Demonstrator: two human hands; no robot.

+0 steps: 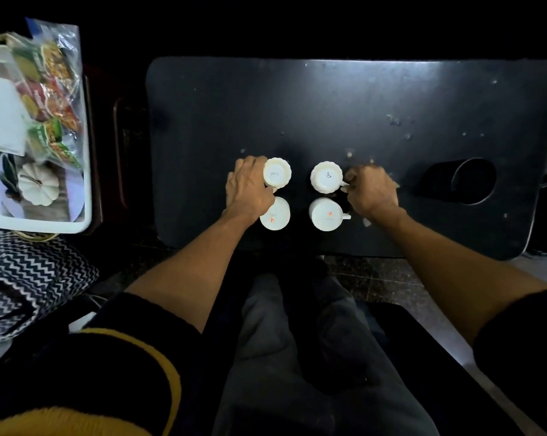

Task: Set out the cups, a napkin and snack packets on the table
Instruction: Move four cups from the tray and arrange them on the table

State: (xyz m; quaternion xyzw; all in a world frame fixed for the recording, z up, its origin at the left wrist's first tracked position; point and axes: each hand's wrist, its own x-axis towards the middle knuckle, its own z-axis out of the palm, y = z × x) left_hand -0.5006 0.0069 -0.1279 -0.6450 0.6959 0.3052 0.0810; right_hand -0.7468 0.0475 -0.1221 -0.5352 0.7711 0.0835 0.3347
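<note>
- At about 9 o'clock, off the dark surface [344, 99], a white tray [45, 225] holds a clear bag of snack packets [53, 89], a white napkin [0, 118] to its left, and a small white pumpkin [37, 187] at the near end.
- Below the tray, at 8 o'clock, lies a black-and-white zigzag cloth [30, 278].
- The left hand [250, 187] reaches onto the surface and curls around the left side of the far-left cup [277, 172], a scalloped white cup standing upside down; fingers wrap it in a grasp.
- Just nearer the person, the near-left cup [275, 214] also stands upside down, partly under the left hand's heel, with a small orange mark on its base.
- Right of centre, the far-right cup [326, 177], scalloped and inverted, has its handle pointing to 3 o'clock, where the right hand [373, 191] pinches it with closed fingertips.
- Below it, the near-right cup [326, 214] stands inverted with its handle to 3 o'clock, just beside the right hand's wrist; whether they touch is unclear.
- The four cups form a square, close together but apart.
- Farther toward 3 o'clock, a round cup-holder hole [473, 180] is sunk into the surface.
</note>
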